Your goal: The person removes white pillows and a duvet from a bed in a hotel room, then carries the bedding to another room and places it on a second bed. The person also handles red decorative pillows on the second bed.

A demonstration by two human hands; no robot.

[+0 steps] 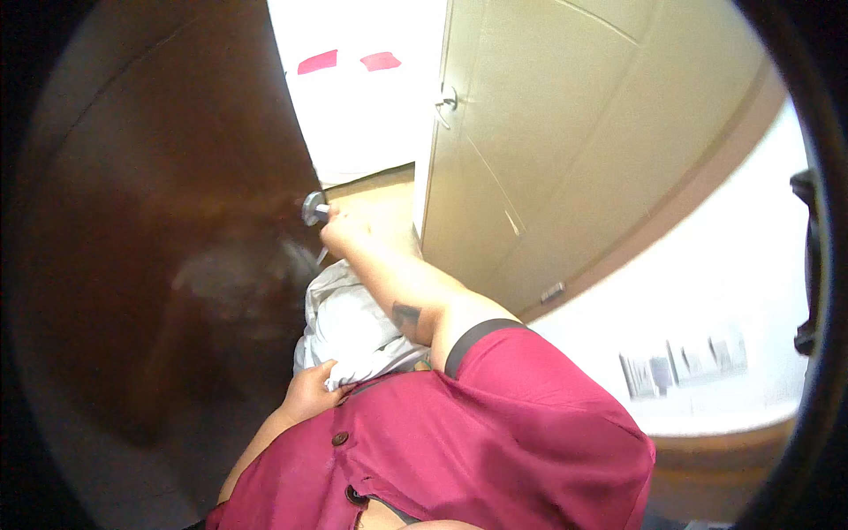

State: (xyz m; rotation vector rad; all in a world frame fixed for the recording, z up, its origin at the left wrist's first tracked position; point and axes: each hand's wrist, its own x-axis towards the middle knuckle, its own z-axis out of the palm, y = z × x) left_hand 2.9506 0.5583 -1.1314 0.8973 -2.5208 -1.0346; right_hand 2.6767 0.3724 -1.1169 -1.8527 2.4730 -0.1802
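My right hand (343,233) is closed on the lever handle (322,211) of a dark brown door (165,165), which fills the left side. The door's surface is glossy and carries a blurred reflection. Close against my body, my left hand (310,396) grips a bundle of white cloth (354,324). Part of the bundle is hidden under my right forearm. The fingertips of my right hand are partly out of sight around the lever.
A pale beige door (563,132) with a metal handle (448,99) stands to the right. Past the dark door's edge there is a white surface (358,126) with two pink patches (318,61). Blurred grey rectangles (682,364) show on the bright wall at right.
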